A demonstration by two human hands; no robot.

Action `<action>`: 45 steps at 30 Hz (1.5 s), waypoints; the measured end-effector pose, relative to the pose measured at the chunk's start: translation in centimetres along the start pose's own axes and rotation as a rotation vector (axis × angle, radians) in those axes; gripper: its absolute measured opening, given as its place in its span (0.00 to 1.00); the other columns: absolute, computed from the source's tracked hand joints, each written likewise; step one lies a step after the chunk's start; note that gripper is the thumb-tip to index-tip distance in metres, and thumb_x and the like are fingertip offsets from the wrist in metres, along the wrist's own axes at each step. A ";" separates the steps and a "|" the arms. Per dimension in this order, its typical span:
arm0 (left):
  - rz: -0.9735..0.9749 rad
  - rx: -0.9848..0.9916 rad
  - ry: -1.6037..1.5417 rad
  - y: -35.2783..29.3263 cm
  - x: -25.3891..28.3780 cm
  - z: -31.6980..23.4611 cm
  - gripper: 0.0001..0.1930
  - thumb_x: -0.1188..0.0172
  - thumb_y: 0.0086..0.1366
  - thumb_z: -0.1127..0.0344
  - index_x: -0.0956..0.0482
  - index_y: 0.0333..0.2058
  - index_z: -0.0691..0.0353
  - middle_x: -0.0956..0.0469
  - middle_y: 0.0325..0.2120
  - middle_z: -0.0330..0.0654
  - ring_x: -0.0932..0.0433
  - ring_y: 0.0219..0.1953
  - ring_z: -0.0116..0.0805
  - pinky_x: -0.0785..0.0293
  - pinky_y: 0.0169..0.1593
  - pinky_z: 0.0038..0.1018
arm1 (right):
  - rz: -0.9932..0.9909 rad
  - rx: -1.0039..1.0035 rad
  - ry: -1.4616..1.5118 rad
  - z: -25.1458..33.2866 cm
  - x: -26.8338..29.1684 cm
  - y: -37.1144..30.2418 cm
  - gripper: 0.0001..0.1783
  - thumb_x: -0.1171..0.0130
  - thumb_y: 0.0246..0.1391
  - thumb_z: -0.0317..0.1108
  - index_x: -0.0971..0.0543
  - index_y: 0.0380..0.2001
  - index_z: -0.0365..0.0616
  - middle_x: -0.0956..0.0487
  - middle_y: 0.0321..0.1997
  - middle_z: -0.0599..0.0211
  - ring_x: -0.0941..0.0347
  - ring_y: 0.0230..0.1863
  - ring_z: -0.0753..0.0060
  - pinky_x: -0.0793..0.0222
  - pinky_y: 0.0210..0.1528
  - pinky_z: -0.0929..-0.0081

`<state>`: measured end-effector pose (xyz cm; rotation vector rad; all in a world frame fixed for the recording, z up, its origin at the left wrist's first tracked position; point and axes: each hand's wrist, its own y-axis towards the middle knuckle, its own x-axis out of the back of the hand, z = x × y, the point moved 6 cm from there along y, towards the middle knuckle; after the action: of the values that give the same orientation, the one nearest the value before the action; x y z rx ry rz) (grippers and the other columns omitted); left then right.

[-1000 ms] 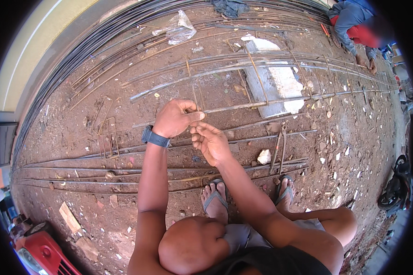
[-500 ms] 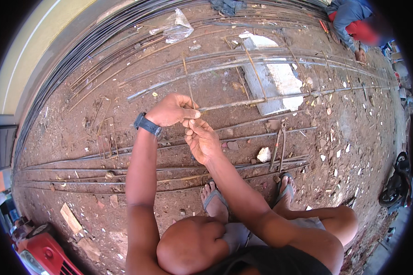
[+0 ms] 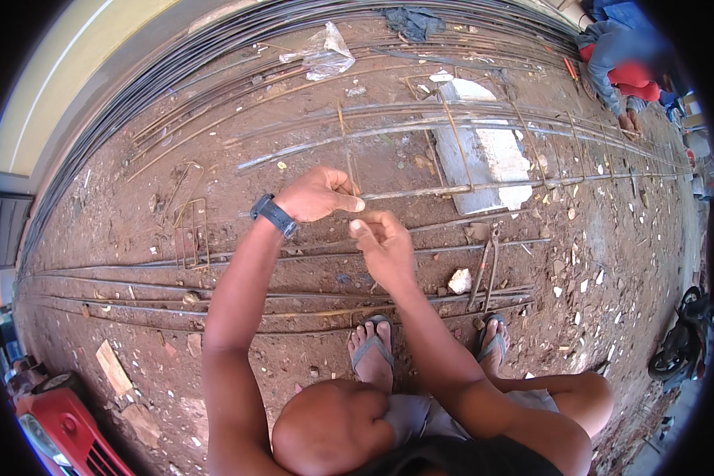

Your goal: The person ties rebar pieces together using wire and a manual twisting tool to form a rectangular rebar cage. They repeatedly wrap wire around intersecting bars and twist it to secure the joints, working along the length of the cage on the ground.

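Note:
A long rebar cage of straight bars [image 3: 428, 191] and thin square stirrups [image 3: 455, 139] stretches to the right in front of me. At its near left corner my left hand [image 3: 319, 194], with a dark watch on the wrist, pinches the bar's end where a stirrup [image 3: 342, 119] meets it. Just below and right of it, apart from the bar, is my right hand [image 3: 386, 247]. Its fingers are curled and thumb and forefinger pressed together; whatever they hold is too small to make out.
Long-handled pincers [image 3: 484, 274] lie near my feet beside a white stone [image 3: 459, 280]. Loose rebars [image 3: 293, 297] run across the dirt. A pale slab [image 3: 484, 151] lies under the cage. A plastic bag [image 3: 329, 54] lies beyond. Another person [image 3: 611, 59] crouches at far right.
My right hand has drawn away from the left, down and to the right. The left stays at the cage corner. The whole view has shifted slightly.

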<state>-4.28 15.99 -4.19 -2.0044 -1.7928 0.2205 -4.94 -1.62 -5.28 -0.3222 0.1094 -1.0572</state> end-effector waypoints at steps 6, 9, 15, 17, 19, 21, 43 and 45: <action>-0.017 0.027 0.046 -0.1 -0.1 -0.9 0.13 0.25 0.58 0.61 0.17 0.31 0.63 0.23 0.22 0.34 0.30 0.24 0.21 0.35 0.26 0.24 | -0.059 0.421 -0.856 10.1 2.7 3.5 0.14 0.36 0.57 0.37 0.17 0.42 0.39 0.16 0.35 0.52 0.17 0.38 0.50 0.24 0.43 0.58; -0.001 0.080 0.076 0.1 -0.3 -0.6 0.13 0.25 0.58 0.62 0.19 0.29 0.63 0.24 0.21 0.32 0.32 0.22 0.20 0.39 0.24 0.23 | 0.257 0.172 -0.928 10.7 2.0 6.2 0.12 0.36 0.57 0.38 0.16 0.37 0.40 0.16 0.32 0.50 0.18 0.38 0.49 0.25 0.44 0.55; 0.075 0.040 -0.070 0.2 -0.1 0.7 0.09 0.29 0.62 0.66 0.19 0.34 0.63 0.23 0.23 0.29 0.33 0.22 0.16 0.40 0.23 0.18 | 0.200 0.396 -0.973 10.2 -0.8 5.6 0.09 0.40 0.58 0.35 0.18 0.33 0.40 0.18 0.32 0.50 0.20 0.37 0.46 0.27 0.41 0.52; 0.123 0.037 -0.182 0.6 -0.3 1.1 0.08 0.31 0.64 0.67 0.19 0.38 0.63 0.22 0.25 0.29 0.32 0.22 0.15 0.39 0.23 0.17 | 0.035 0.539 -0.902 10.0 -0.6 2.8 0.08 0.41 0.58 0.32 0.19 0.33 0.39 0.18 0.34 0.49 0.20 0.37 0.44 0.26 0.41 0.51; 0.171 0.057 -0.201 0.5 -0.4 1.0 0.11 0.31 0.64 0.67 0.19 0.42 0.63 0.20 0.27 0.30 0.30 0.23 0.15 0.37 0.24 0.16 | -0.093 0.511 -0.763 9.0 -0.4 0.5 0.07 0.42 0.58 0.30 0.20 0.34 0.38 0.19 0.35 0.49 0.21 0.37 0.43 0.26 0.41 0.51; 0.201 0.092 -0.196 0.5 -0.5 0.2 0.12 0.31 0.64 0.66 0.19 0.44 0.63 0.19 0.28 0.32 0.29 0.23 0.16 0.35 0.24 0.16 | -0.232 0.541 -0.633 7.9 0.0 -0.7 0.05 0.42 0.59 0.27 0.21 0.36 0.37 0.19 0.35 0.50 0.21 0.36 0.46 0.26 0.40 0.55; 0.116 0.154 -0.135 0.2 0.4 -0.2 0.11 0.28 0.62 0.62 0.21 0.34 0.61 0.17 0.25 0.36 0.28 0.18 0.17 0.35 0.19 0.16 | 0.020 0.622 -0.976 6.7 -0.2 0.6 0.12 0.36 0.57 0.36 0.25 0.34 0.39 0.19 0.35 0.50 0.20 0.32 0.46 0.23 0.32 0.54; 0.102 0.164 -0.117 -0.2 0.5 -0.8 0.13 0.27 0.61 0.60 0.20 0.33 0.61 0.17 0.25 0.37 0.28 0.19 0.18 0.35 0.19 0.17 | -0.016 0.608 -0.924 6.6 -0.1 0.4 0.11 0.37 0.58 0.37 0.24 0.32 0.40 0.19 0.33 0.51 0.20 0.28 0.46 0.24 0.31 0.53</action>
<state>-4.04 16.29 -3.29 -2.0032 -1.6820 0.5093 -3.07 0.03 0.87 -0.2277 -1.0237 -0.8224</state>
